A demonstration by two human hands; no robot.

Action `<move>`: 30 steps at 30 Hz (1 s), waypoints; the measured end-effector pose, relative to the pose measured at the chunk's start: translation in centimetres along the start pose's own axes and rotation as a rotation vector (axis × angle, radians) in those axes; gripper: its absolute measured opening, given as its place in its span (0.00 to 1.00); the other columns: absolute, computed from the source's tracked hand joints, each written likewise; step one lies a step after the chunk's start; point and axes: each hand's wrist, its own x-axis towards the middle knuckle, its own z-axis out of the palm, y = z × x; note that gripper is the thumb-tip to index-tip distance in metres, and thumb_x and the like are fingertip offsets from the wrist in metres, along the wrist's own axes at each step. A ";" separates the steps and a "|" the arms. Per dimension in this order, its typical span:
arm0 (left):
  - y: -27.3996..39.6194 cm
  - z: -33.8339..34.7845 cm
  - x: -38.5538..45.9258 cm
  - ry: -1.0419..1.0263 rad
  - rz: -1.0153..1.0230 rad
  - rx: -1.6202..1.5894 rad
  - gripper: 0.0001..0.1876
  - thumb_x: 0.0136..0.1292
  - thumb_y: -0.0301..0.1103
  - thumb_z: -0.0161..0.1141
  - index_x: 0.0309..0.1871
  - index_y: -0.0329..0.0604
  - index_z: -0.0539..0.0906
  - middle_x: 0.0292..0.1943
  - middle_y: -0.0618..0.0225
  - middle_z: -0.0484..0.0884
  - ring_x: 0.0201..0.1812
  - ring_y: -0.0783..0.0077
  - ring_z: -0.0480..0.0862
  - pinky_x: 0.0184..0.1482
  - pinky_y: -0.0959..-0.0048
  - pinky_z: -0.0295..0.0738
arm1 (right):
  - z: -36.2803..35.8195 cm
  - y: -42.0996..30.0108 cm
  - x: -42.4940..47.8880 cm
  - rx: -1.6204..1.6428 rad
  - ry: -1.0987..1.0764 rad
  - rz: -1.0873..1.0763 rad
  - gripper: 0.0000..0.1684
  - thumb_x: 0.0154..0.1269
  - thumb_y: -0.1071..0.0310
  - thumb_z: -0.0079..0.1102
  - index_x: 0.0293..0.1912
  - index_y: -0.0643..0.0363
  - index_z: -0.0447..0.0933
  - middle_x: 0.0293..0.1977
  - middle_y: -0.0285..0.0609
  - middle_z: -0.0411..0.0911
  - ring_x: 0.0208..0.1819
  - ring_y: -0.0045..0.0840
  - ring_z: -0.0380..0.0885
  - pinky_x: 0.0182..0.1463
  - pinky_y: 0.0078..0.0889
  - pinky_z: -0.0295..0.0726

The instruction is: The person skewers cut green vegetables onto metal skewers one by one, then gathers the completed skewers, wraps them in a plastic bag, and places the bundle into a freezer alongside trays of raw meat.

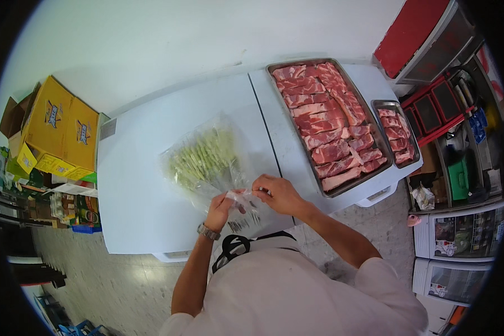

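A clear plastic bag lies on the white chest freezer, filled with pale green stalks that look like skewered vegetables; thin sticks point towards me at its near end. My left hand, with a metal watch at its wrist, grips the gathered plastic near the bag's mouth. My right hand pinches the same twisted plastic just to the right, fingertips close to those of the left. Right of the bag, a large metal tray holds rows of raw meat strips. A smaller metal tray with raw meat pieces stands beyond it.
A yellow cardboard box stands at the left, above packed goods. The wall runs behind the freezer top. Shelving with a green container is at the right, above glass-fronted white cabinets.
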 end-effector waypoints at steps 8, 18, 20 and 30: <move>1.4 -0.4 1.2 -0.121 -0.030 0.346 0.15 0.68 0.28 0.50 0.53 0.31 0.79 0.40 0.62 0.84 0.33 0.74 0.84 0.40 0.75 0.74 | 0.7 -0.8 0.1 -0.211 0.097 -0.240 0.10 0.60 0.70 0.63 0.43 0.53 0.76 0.38 0.36 0.76 0.33 0.35 0.80 0.33 0.36 0.79; -0.5 -0.1 -1.6 -0.104 0.088 0.231 0.19 0.61 0.28 0.61 0.56 0.35 0.78 0.47 0.66 0.81 0.42 0.76 0.81 0.49 0.74 0.76 | 2.3 0.6 -1.6 -0.287 0.105 -0.406 0.13 0.61 0.68 0.63 0.46 0.48 0.76 0.38 0.35 0.76 0.34 0.32 0.81 0.32 0.34 0.81; -0.5 0.0 -1.9 -0.126 -0.029 0.235 0.23 0.57 0.27 0.65 0.58 0.37 0.78 0.48 0.68 0.81 0.46 0.75 0.80 0.52 0.73 0.75 | 2.3 0.5 -1.5 -0.291 0.077 -0.384 0.14 0.61 0.68 0.63 0.47 0.48 0.76 0.38 0.35 0.77 0.35 0.33 0.81 0.32 0.34 0.81; -1.5 -0.1 -2.8 -0.082 0.119 0.018 0.22 0.57 0.26 0.65 0.57 0.39 0.76 0.50 0.67 0.80 0.45 0.72 0.83 0.55 0.72 0.76 | 3.3 0.8 -1.6 -0.133 0.013 -0.216 0.12 0.63 0.69 0.62 0.46 0.53 0.74 0.38 0.40 0.77 0.34 0.40 0.80 0.34 0.40 0.78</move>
